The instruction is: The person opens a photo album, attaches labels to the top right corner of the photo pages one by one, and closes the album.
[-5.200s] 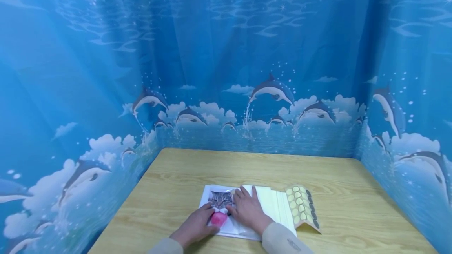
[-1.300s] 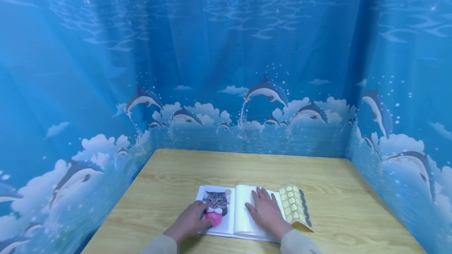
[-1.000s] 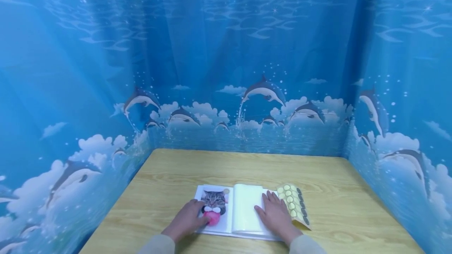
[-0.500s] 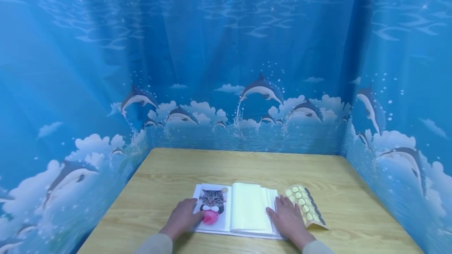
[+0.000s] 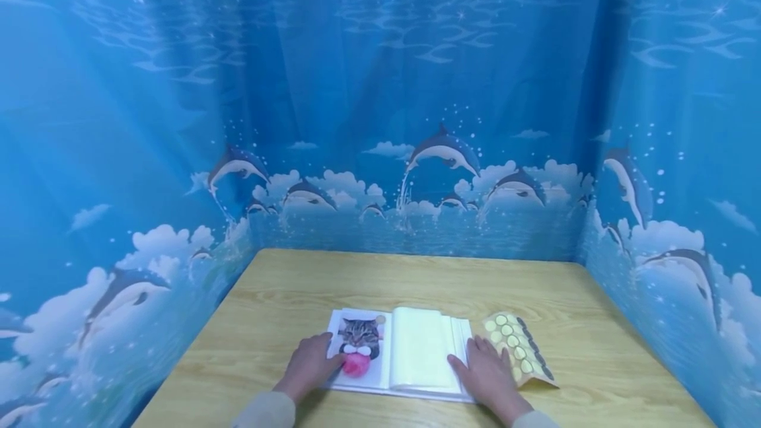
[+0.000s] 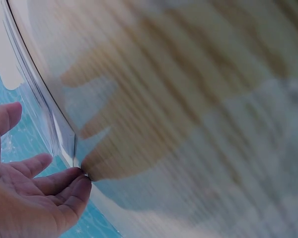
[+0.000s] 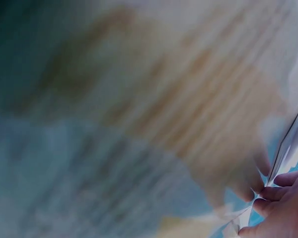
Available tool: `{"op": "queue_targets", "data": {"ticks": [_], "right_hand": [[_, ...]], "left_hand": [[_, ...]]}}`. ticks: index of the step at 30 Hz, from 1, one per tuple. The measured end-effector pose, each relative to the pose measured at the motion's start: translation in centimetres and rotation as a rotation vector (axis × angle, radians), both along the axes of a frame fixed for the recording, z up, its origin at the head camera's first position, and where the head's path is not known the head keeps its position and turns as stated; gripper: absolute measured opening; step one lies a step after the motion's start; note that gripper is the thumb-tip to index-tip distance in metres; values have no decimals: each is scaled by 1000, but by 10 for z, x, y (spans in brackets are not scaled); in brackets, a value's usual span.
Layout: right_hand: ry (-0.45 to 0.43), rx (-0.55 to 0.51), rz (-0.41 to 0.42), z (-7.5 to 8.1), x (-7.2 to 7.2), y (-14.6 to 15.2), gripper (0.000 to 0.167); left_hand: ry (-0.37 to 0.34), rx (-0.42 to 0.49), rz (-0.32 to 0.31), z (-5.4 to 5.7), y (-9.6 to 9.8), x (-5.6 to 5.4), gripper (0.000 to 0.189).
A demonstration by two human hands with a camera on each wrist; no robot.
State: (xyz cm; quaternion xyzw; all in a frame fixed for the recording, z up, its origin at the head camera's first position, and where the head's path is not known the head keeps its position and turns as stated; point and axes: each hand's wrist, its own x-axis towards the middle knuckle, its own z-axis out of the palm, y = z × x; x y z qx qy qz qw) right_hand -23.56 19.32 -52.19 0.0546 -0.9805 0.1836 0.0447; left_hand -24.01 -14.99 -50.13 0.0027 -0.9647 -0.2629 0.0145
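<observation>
An album with white pages (image 5: 419, 349) lies spread on the table. Its left page carries a cat picture (image 5: 359, 334) with a pink round patch (image 5: 356, 366) below. My left hand (image 5: 307, 365) rests at the album's left edge, thumb over the page beside the pink patch. At the right edge my right hand (image 5: 489, 373) lies with its thumb on the page and fingers extended along the border. In the left wrist view, the left hand's fingertips (image 6: 82, 181) touch the tabletop beside the album's edge; the right wrist view shows the right hand (image 7: 285, 203) likewise.
A sheet of round yellow stickers (image 5: 514, 342) with dark ones down its right side lies just right of the right hand, its near edge curling up. The wooden table (image 5: 416, 283) meets a blue dolphin-print curtain (image 5: 380, 230) at the back and sides.
My right hand has slid from the pages beside the cat picture to the album's right edge, and the sticker sheet has shifted right. My left hand has drawn back slightly left.
</observation>
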Motion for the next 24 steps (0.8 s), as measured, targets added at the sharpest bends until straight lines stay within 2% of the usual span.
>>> {"op": "queue_targets", "data": {"ticks": [8, 13, 16, 24], "right_hand": [[-16, 7, -3, 1, 1, -1, 73], [-36, 26, -13, 2, 1, -2, 73], [-38, 36, -14, 2, 1, -3, 72], [-44, 48, -11, 4, 1, -3, 72]], "left_hand": [[-16, 16, 15, 2, 2, 0, 62], [-21, 61, 11, 5, 4, 1, 58], [-32, 142, 27, 6, 4, -1, 56], [-99, 461, 151, 7, -3, -8, 59]]}}
